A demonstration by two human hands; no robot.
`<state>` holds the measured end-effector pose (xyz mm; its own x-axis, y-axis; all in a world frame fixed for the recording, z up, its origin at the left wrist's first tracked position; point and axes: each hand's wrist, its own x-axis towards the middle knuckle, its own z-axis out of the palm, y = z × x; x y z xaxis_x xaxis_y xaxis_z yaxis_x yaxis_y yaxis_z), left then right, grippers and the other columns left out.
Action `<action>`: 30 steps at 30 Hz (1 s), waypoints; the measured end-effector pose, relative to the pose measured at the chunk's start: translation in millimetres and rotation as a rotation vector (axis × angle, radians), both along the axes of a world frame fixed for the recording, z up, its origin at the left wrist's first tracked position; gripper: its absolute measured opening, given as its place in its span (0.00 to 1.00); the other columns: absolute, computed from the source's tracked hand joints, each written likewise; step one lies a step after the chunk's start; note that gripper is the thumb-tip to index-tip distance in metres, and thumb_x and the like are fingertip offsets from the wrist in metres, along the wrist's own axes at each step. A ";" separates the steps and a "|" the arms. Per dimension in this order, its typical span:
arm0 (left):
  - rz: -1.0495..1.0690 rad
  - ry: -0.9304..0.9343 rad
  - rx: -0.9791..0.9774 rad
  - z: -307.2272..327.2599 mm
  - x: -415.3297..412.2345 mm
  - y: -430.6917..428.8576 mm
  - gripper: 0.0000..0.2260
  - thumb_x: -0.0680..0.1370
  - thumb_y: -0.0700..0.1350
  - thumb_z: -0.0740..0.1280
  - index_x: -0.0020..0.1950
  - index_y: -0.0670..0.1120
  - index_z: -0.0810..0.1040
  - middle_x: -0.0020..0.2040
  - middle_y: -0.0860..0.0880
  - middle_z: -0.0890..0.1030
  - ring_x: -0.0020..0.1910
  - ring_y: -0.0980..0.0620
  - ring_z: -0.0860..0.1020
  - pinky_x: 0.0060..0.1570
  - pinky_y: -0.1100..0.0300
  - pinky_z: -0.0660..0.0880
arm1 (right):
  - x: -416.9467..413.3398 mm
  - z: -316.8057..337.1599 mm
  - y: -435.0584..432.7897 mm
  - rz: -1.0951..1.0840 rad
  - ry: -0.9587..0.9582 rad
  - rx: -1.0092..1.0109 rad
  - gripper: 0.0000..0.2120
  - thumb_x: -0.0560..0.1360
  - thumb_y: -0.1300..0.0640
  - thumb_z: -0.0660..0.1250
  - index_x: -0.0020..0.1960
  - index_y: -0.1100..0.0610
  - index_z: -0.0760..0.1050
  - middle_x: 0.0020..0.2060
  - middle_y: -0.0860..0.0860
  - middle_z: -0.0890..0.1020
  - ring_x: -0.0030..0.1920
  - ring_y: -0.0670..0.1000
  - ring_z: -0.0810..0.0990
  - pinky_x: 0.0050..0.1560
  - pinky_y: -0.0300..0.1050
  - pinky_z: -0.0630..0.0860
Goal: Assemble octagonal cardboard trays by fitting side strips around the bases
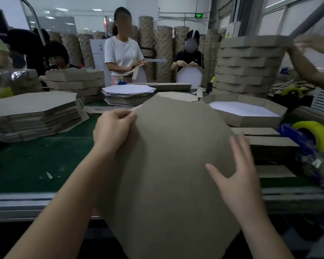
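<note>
Closest to the viewer, a large brown octagonal cardboard base is held up at a tilt over the near edge of a green desk, filling the middle of the view. The left hand grips the base's upper left edge, fingers curled over it and thumb pinching. The right hand is spread wide with straight fingers at the base's right edge, thumb over the brown face; it is blurred, so contact cannot be confirmed.

On the desk to the left lies a stack of flat brown bases. Behind the held base is a second stack with white faces up. To the right sits an assembled tray with a white floor and brown walls, and behind it a tall stack of finished trays. Flat side strips lie near the right hand, beside a yellow and blue tape dispenser.

Across the desk, a person in a white shirt holds a strip, and a person in a dark top holds a white-faced octagon upright.
</note>
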<state>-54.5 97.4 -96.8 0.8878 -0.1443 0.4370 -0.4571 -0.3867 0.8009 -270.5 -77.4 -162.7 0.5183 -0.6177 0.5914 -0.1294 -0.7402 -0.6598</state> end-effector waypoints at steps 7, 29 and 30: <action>-0.376 -0.089 0.095 -5.9 -55.8 -33.2 0.05 0.73 0.53 0.72 0.45 0.54 0.85 0.35 0.64 0.81 0.36 0.67 0.76 0.42 0.67 0.73 | 18.7 10.4 10.0 0.222 0.090 -0.430 0.30 0.78 0.48 0.62 0.77 0.52 0.59 0.79 0.50 0.52 0.79 0.50 0.44 0.76 0.59 0.40; -0.439 -0.323 0.821 -47.3 44.5 -47.7 0.22 0.76 0.61 0.63 0.67 0.52 0.76 0.66 0.52 0.75 0.63 0.52 0.72 0.63 0.56 0.69 | 13.3 16.4 -35.9 0.271 0.266 -0.082 0.06 0.77 0.53 0.66 0.49 0.44 0.81 0.41 0.41 0.77 0.51 0.39 0.70 0.53 0.45 0.59; -0.439 -0.321 0.803 -46.1 44.4 -47.8 0.22 0.76 0.60 0.65 0.66 0.52 0.77 0.64 0.52 0.76 0.61 0.52 0.73 0.62 0.56 0.70 | 16.4 19.0 -35.3 0.273 0.260 -0.113 0.06 0.77 0.52 0.67 0.49 0.44 0.81 0.41 0.40 0.76 0.51 0.39 0.70 0.52 0.44 0.58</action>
